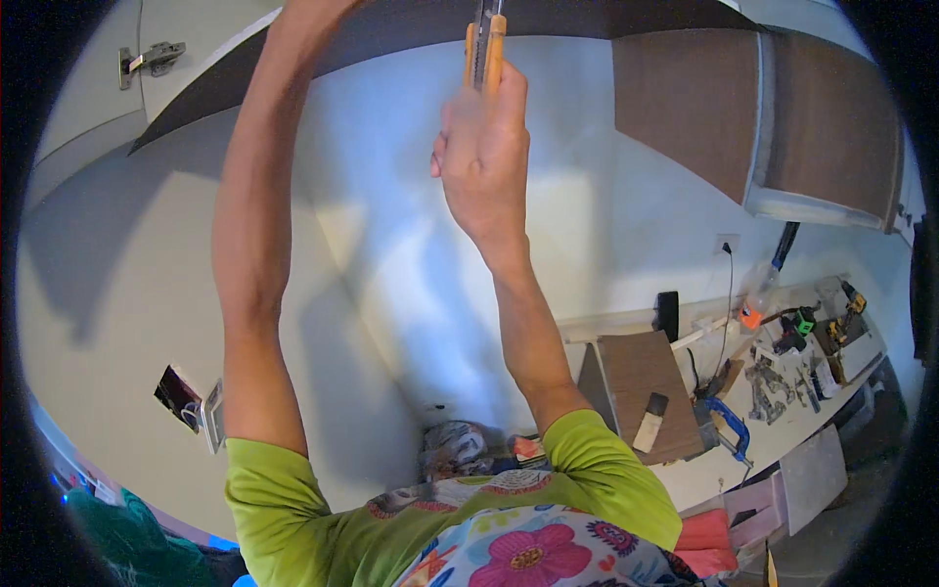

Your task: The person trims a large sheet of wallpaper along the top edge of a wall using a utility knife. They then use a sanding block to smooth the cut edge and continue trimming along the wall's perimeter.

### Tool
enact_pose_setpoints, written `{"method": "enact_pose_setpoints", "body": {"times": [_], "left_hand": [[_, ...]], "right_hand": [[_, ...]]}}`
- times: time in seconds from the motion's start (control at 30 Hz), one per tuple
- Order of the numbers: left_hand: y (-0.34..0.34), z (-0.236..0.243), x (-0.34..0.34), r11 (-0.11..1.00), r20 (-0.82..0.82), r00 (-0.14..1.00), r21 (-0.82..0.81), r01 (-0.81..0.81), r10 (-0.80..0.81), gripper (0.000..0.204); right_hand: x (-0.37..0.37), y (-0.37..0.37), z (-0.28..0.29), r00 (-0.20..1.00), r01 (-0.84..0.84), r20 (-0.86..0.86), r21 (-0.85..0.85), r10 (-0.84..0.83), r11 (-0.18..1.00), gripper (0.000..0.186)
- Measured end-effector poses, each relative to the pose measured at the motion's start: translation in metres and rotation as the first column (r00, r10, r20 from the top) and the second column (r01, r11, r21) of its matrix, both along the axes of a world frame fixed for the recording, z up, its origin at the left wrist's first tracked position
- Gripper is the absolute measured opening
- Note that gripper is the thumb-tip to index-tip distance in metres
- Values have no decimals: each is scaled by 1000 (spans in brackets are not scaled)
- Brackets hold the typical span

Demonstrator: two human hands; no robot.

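Raised toward the underside of the dark overhead cabinet (411, 29), my right hand (485, 161) is closed around an orange-handled hand tool (497, 44). A metal strip runs between the tool's two orange sides, and its upper end leaves the picture at the top, so its exact kind does not show. My left forearm (256, 225) reaches up along the left, and the hand lies beyond the top edge. What the left hand touches is hidden.
At the right, a worktop (699, 479) carries a brown board (646, 391), a spray can (650, 423), a blue clamp (729, 430), a drill (853, 298) and loose hardware. Brown wall cabinets (690, 103) hang above. An open wall box (179, 396) with wires is at left.
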State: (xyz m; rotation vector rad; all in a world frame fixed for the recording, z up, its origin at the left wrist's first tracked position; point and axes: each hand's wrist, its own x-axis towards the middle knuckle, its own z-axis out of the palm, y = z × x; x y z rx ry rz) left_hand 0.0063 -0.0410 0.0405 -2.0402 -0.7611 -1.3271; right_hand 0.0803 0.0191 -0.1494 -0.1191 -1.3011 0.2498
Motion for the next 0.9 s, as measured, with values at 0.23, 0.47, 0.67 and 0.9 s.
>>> {"method": "enact_pose_setpoints", "body": {"times": [0.23,0.47,0.67,0.9], "left_hand": [[-19,1,8,999,-84,996,31,-24,27,24],[-12,8,7,999,-68,997,-43,18,-20,17],[-11,5,9,999,-70,997,-2,35,-35,18],[-13,3,11,999,-54,997,-2,46,-46,19]], "right_hand": [[-4,5,5,1000,-27,2,24,27,999,31],[-13,-1,6,995,-89,-35,-3,89,996,30],[-21,0,5,998,-51,-43,-5,50,999,30],[-22,1,5,996,-58,-61,12,59,998,29]]}}
